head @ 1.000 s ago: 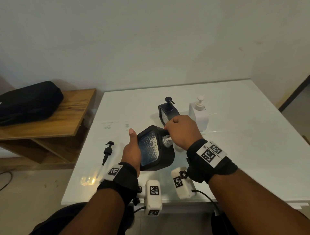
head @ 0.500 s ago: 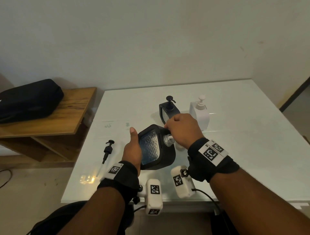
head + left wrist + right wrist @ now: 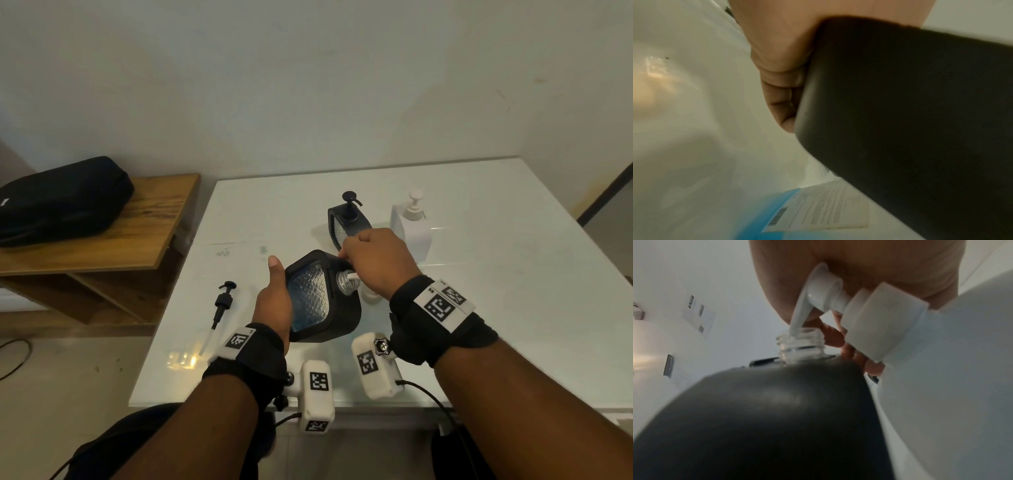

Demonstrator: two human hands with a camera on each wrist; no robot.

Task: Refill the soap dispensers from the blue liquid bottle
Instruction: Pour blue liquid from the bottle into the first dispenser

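The left hand is gripping the tilted dispenser by its side; the right hand is curling over the refill bottle's pump — smooth, likely slippery.

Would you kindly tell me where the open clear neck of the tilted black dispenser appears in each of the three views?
Head: the clear neck sits just right of centre, at the tilted black dispenser's upper right, against the right hand.
Left wrist: not in it; only the dispenser's dark side and the gripping left hand show.
Right wrist: upper centre, with the white pump spout dipping in.
Shared landmark: the black dispenser body.
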